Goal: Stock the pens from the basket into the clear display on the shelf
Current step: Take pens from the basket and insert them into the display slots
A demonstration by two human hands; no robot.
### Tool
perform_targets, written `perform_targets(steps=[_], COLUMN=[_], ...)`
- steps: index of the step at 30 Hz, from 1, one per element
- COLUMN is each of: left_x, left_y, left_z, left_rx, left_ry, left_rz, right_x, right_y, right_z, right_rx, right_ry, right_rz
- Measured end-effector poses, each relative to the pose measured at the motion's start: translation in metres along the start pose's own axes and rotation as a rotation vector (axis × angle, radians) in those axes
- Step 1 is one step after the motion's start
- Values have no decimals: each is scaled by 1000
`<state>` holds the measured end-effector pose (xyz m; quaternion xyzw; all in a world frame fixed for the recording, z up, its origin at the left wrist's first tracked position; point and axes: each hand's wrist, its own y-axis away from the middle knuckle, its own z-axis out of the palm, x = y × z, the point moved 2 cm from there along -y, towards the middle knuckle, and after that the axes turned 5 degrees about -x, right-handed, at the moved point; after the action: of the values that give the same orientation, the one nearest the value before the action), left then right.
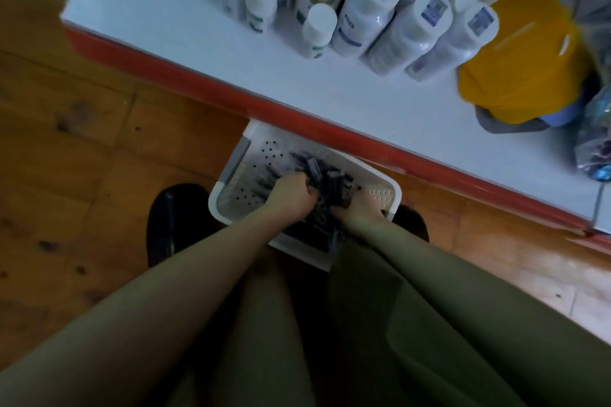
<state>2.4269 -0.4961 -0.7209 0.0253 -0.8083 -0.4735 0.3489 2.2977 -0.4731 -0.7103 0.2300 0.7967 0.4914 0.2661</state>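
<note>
White perforated basket (231,172) sat on the floor under the shelf (185,30) edge, w/ dark pens (325,175) at its centre. Left hand (291,196) at 9 o'clock and right hand (358,211) at 3, each grip curled round pens, prob. bunching them for one lift. Clear display not visible.

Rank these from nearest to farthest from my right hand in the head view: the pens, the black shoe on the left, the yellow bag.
1. pens, in the basket, at the right hand
2. black shoe, on the floor, left
3. yellow bag, on the shelf, upper right
</note>
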Motion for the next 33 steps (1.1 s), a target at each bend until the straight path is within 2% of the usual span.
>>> perform_targets(steps=[5, 9, 16, 20, 23, 28, 33], left_x=[4, 2, -6, 3, 22, 71, 152], left_y=[-16, -20, -9, 24, 65, 126, 198], left_z=[14, 20, 13, -6, -30, -75, -120], left_rx=[34, 142, 186, 220, 297, 504, 569], left_ry=[272, 528, 722, 640, 568, 437, 441], left_rz=[-107, -178, -158, -13, 147, 348, 570], right_x=[3, 7, 3, -8, -22, -57, -85], right_y=[-15, -19, -10, 16, 47, 125, 219], right_z=[6, 5, 0, -8, -23, -71, -115], right_rx=[-23, -28, -62, -41, 48, 204, 272], right_ry=[18, -96, -48, 17, -4, -263, -427], right_rz=[-35, -98, -186, -322, -456, -621, -779])
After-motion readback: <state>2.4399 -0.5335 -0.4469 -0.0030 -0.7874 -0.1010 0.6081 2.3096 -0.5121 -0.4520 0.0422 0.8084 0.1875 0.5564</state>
